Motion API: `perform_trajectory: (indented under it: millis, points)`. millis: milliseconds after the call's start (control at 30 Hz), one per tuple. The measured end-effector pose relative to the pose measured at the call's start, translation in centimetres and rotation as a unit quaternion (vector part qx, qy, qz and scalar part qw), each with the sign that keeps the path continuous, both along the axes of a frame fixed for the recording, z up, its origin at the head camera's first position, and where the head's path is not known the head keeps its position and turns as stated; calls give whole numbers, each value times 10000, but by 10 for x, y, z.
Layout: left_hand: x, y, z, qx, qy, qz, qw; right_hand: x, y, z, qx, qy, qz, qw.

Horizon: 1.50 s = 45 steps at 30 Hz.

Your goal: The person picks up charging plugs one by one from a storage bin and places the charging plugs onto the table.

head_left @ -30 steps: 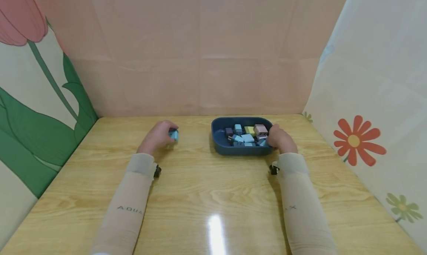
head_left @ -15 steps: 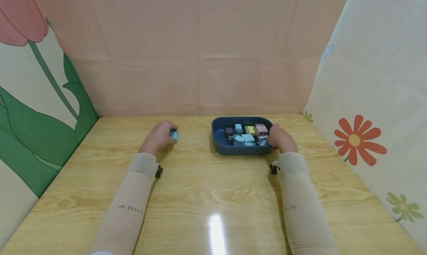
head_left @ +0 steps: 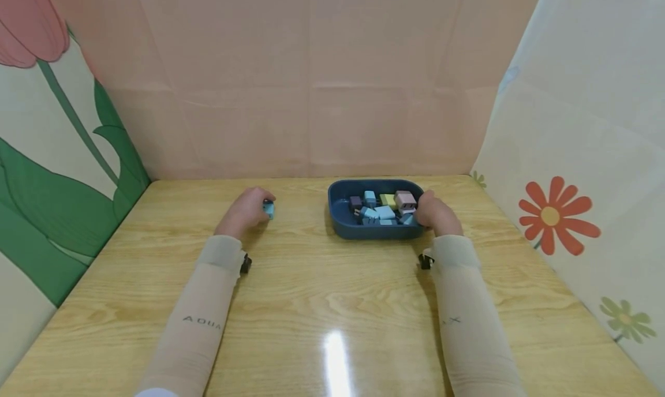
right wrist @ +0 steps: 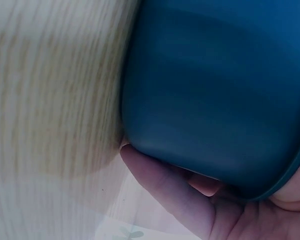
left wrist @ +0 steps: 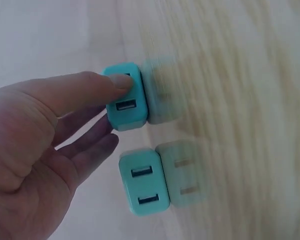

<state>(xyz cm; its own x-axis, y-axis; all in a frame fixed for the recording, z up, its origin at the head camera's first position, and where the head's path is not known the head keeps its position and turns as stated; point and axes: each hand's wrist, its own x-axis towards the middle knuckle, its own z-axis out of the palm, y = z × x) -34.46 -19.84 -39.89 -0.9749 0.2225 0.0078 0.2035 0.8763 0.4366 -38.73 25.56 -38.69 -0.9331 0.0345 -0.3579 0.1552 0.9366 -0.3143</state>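
Note:
My left hand (head_left: 243,213) is at the left of the table, pinching a turquoise USB charger (left wrist: 129,116). In the left wrist view the thumb lies over one of its USB ports, with other fingers partly hidden behind it. A second turquoise USB charger (left wrist: 145,182) stands on the table beside it, its two ports facing the camera. At the right end of a dark blue plastic bin (head_left: 371,232), my right hand (head_left: 439,215) grips the rim and end wall. The right wrist view shows fingers (right wrist: 165,192) against the bin's outer side.
Inside the bin lie several chargers: light blue ones (head_left: 385,213), a pink one (head_left: 404,200), a yellow one (head_left: 387,199) and a dark purple one (head_left: 355,202). A pink cloth backdrop (head_left: 306,97) rises behind the wooden table (head_left: 301,304); flowered panels flank it.

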Motion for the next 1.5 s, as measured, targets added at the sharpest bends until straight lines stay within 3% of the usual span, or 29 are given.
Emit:
perform_trajectory:
  millis: [300,633,767,1000,1500]
  points:
    - [7,-17,12,489,-226,279,9982,0,0,2,-53,13,28,10000]
    - [6,-17,9,268,-457,12,9986,-1,2,-1,-24,29,12,10000]
    - [6,-15,8,119,-387,-90,9991,1,2,-1,-78,44,-12,10000]
    - [10,-13,9,90,-499,100,9987,-3,2,-3,-5,63,190,9998]
    - [14,-12,15,253,-672,177,9973,-9,3,-7,-80,31,120,9999]
